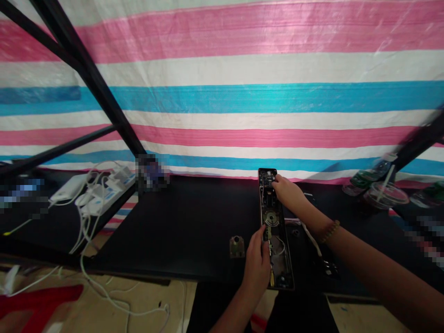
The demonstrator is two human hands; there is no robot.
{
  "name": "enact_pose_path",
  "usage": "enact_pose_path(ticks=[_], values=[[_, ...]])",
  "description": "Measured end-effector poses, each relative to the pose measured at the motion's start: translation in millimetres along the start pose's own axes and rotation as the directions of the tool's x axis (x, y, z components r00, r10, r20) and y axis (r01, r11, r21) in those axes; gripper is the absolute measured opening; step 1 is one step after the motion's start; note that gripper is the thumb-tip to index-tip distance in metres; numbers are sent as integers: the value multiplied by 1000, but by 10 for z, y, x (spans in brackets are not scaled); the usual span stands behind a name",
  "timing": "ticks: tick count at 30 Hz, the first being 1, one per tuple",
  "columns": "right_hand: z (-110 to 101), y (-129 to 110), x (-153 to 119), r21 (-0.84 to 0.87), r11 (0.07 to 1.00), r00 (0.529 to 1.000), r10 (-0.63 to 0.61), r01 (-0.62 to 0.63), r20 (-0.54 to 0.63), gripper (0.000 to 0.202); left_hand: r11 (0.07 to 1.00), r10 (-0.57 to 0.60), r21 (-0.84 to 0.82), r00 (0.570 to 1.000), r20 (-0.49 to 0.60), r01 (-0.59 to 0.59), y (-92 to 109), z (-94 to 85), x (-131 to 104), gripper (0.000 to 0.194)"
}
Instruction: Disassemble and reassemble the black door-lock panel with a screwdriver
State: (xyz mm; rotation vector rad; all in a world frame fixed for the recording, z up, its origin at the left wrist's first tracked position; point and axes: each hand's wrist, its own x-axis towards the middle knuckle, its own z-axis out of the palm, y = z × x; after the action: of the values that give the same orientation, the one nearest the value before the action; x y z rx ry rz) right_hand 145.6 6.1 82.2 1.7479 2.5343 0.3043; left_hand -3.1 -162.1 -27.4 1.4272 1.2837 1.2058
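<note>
A long, narrow black device housing (283,233) lies open on the table, pointing away from me, its inner parts exposed. My left hand (256,261) grips its left side near the lower half, the thumb reaching over the edge. At the far end, fingers of my right hand (287,190) are bent together over the right edge, touching the small circuit board (267,178); what they pinch is hidden. A round part (271,218) sits mid-housing, with a thin white wire (278,246) below it. Inside the near end lies a slim tool-like piece with a yellow end (272,277).
A small squarish part (237,247) lies left of the housing. Cables and small pieces (329,267) are under my right forearm. A plastic cup with a straw (386,195) and a bottle (369,175) stand right. White power strips (109,192) with cords are left.
</note>
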Motion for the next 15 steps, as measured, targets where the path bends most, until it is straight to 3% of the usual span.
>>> enact_pose_path(ticks=[15], values=[[30,-40,-20,68,998,1000,10,-8,-26,23,999,14,-28,1000,-6,-14,-30,8,-9,45]])
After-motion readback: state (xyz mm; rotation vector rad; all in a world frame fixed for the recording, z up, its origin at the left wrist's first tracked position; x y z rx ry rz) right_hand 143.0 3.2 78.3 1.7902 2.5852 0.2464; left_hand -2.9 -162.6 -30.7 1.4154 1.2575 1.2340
